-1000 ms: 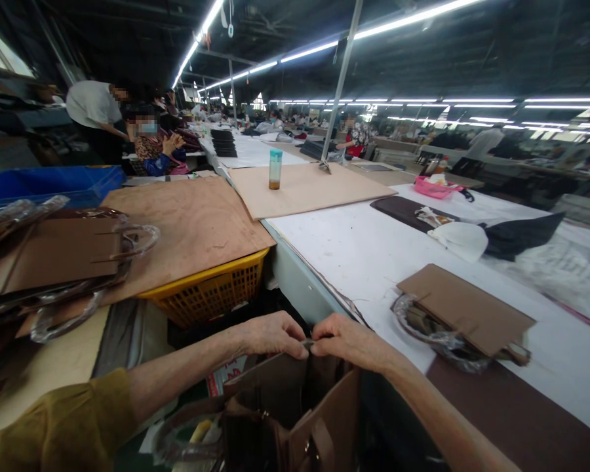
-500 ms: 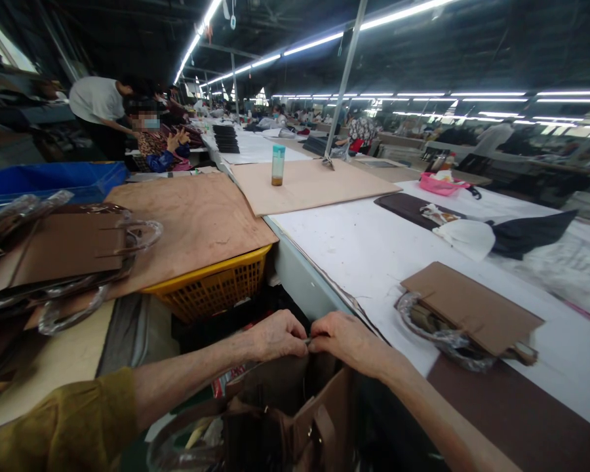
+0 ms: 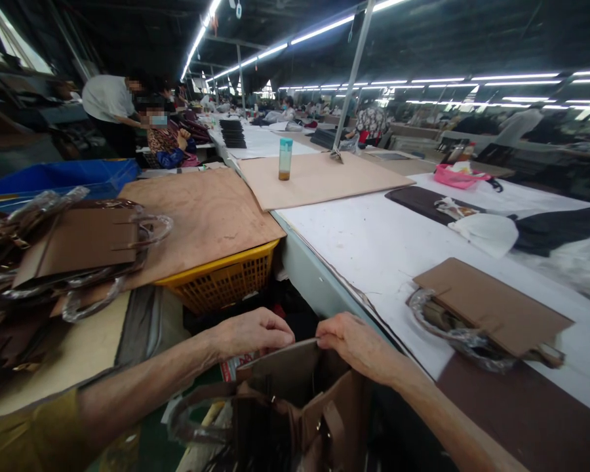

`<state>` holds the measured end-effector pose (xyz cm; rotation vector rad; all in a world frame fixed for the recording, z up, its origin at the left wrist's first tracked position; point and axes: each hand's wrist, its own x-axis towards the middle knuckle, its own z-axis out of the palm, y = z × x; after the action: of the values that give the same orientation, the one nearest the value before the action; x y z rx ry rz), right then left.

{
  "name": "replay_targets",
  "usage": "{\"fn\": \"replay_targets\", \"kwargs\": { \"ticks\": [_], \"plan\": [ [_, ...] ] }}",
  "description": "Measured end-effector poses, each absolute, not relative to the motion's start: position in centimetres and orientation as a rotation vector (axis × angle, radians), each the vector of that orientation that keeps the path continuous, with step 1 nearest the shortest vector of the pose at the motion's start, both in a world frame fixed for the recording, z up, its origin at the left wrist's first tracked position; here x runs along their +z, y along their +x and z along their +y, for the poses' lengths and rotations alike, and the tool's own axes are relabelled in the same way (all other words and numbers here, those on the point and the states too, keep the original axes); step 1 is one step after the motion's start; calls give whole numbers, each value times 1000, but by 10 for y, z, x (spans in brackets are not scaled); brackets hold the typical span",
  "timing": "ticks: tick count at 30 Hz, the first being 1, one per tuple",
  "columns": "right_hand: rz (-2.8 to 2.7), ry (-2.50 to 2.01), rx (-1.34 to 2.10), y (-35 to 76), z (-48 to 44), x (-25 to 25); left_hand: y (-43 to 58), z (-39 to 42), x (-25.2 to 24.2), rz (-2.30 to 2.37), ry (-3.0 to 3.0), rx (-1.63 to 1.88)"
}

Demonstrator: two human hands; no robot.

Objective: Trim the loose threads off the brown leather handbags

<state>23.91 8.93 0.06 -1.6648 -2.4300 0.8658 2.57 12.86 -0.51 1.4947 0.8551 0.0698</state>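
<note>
A brown handbag (image 3: pixel 344 400) stands upright and open in front of me, low at the bottom middle of the view. Its plastic-wrapped handle (image 3: pixel 179 413) sticks out to the left. My left hand (image 3: pixel 258 333) pinches the bag's far top edge with its fingers pressed together. A short way to the right, my right hand (image 3: pixel 347 341) grips the same edge between thumb and fingers. The inside of the bag is dark and mostly hidden.
Another brown handbag (image 3: pixel 491 308) lies on the white table (image 3: pixel 334 242) at right. Several bags (image 3: pixel 78 242) with wrapped handles are piled at left, near a blue bin (image 3: pixel 63 180). A yellow basket (image 3: pixel 226 272) sits below a brown board (image 3: pixel 201 203). A bottle (image 3: pixel 285 160) stands farther back.
My hands have moved apart along the bag's top edge, where they were close together before. The view has shifted slightly, so the surroundings sit farther right.
</note>
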Motion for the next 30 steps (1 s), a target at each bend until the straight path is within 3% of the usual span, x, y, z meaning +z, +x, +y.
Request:
{"fn": "replay_targets", "kwargs": {
  "ticks": [30],
  "plan": [
    [-2556, -1579, 904, 219, 96, 2, 29, 96, -11, 1139, 1937, 125]
  ]
}}
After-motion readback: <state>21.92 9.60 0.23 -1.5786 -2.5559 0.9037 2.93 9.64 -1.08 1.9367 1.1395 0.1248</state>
